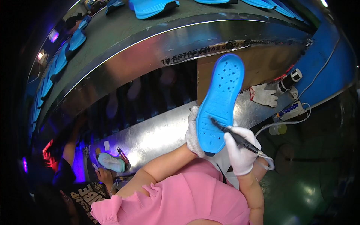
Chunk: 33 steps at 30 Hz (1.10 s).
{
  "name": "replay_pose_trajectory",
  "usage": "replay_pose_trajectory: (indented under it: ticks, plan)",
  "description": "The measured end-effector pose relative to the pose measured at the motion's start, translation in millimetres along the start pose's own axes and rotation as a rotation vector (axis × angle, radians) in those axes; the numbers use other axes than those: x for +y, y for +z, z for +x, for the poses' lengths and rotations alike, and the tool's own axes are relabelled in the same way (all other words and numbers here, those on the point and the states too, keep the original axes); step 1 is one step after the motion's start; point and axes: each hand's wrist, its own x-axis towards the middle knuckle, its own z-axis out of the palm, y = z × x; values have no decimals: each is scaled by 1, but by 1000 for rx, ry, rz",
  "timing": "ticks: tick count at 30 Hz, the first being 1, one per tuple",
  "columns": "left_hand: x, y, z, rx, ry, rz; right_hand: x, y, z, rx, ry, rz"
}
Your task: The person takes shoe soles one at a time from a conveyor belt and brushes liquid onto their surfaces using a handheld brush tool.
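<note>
Your gloved left hand (194,132) gripped the blue sole (220,103) upright over the metal bench (157,133), heel down. Your right hand (242,148) pinched a corded pen tool (234,137), tip on the sole's heel. A loose grip could let the sole twist, and the tip would skid.
</note>
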Motion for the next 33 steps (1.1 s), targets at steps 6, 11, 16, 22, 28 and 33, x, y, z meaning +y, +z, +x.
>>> replay_pose_trajectory:
  ticks: [6,11,16,22,28,33]
  plan:
    - [16,-5,12,-141,-74,-83,-5,4,-13,-145,-133,66]
    - [43,-3,23,-121,-75,16,2,-5,-10,-296,-393,-196]
    - [66,-11,31,-135,-348,138,13,2,7,-287,-96,178]
    - [87,-47,54,-206,-671,91,-8,5,8,-516,-373,-154]
    - [93,-26,69,-179,-293,983,-24,1,8,-659,-472,-328]
    - [104,-24,83,-199,-457,770,-7,-5,17,-543,-532,-410]
